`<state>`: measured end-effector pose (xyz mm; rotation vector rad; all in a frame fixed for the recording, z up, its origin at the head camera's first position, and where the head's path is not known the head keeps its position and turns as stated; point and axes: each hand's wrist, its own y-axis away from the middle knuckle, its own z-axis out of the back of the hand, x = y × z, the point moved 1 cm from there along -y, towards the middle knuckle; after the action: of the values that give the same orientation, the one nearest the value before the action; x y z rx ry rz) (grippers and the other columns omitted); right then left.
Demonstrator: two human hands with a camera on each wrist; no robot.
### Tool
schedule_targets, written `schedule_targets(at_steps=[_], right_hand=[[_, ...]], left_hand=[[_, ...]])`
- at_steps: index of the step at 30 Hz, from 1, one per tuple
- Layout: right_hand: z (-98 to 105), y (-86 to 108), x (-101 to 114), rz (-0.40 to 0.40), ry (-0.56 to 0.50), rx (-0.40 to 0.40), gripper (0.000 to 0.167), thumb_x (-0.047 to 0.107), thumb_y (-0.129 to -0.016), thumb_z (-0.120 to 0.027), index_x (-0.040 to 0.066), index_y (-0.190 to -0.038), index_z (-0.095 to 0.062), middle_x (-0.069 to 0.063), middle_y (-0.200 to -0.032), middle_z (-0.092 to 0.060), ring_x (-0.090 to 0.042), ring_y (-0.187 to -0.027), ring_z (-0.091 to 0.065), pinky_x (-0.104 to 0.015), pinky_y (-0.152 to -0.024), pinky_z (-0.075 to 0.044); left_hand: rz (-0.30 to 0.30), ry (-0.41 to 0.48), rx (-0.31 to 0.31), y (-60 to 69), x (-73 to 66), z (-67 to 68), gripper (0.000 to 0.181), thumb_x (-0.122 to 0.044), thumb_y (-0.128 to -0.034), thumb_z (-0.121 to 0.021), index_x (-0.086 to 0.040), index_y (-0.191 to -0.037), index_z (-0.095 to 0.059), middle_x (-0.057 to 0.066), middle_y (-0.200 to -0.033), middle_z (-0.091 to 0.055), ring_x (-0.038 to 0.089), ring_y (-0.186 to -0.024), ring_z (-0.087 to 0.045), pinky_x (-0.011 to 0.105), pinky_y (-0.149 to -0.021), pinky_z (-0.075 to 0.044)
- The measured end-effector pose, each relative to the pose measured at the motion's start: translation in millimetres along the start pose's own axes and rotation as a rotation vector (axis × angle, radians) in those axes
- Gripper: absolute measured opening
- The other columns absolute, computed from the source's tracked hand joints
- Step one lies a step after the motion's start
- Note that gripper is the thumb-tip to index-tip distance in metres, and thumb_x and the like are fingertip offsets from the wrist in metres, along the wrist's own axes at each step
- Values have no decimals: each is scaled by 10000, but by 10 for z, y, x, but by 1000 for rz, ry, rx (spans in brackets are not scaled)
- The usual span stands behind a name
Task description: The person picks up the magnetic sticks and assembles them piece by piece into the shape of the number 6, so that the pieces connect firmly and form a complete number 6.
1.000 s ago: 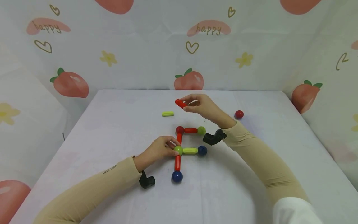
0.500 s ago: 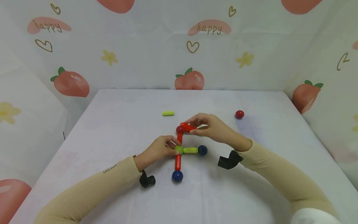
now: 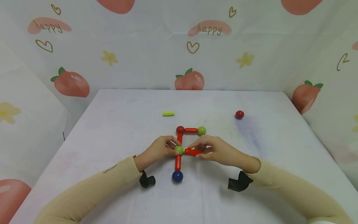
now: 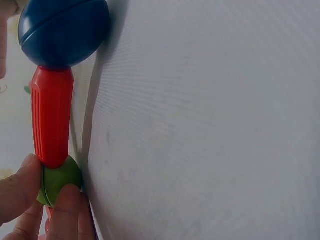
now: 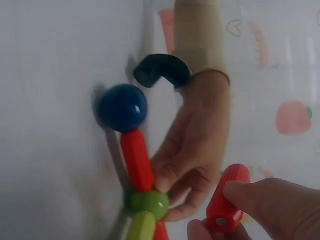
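In the head view, my left hand (image 3: 159,150) pinches the middle green ball (image 3: 179,150) of a magnetic ball-and-stick figure. A red stick (image 3: 177,163) links that ball to a blue ball (image 3: 177,176) on the near side. Beyond it, another red stick (image 3: 180,139) leads to a red ball (image 3: 180,129), then one more red stick (image 3: 191,130) to a second green ball (image 3: 202,130). Between thumb and fingers, my right hand (image 3: 221,151) holds a loose red stick (image 5: 230,195), close to the middle ball. It mostly hides a yellow-green stick (image 5: 142,227) on that ball.
A yellow-green stick (image 3: 168,114) lies apart at the back of the white table (image 3: 126,109). Farther right sits a loose red ball (image 3: 239,114). Behind the table hangs a patterned cloth (image 3: 145,46).
From above the table's far part, my right hand has come down and nearer with the red stick, past the red ball to the middle green ball. My left hand has stayed put.
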<state>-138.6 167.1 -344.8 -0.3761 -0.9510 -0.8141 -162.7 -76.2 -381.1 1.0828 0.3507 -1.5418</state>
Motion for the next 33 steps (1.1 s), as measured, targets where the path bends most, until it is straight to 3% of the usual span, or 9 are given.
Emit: schedule_targets(at_steps=[17,33], right_hand=[[-346,169,-140,-62,4,187,325,17,-884,-746,97,-1198,-742,-22,-1048,-689,-14,-945,-622,-152,-843,-541],[-467,123,-184,-51,129,196,313,76,-882,-778,146,-1186,-754,57,-986,-665,15,-905,-593,-149,-834,-535]], left_hand=[[7,-14,-8,23,-21,-6,242,-78,-855,-810,-92,-1077,-714,114,-1035,-725,184,-879,-658,268,-766,-556],[11,-6,-7,7,-4,-14,254,-84,-852,-815,-85,-1086,-717,116,-1037,-732,177,-882,-669,289,-792,-565]])
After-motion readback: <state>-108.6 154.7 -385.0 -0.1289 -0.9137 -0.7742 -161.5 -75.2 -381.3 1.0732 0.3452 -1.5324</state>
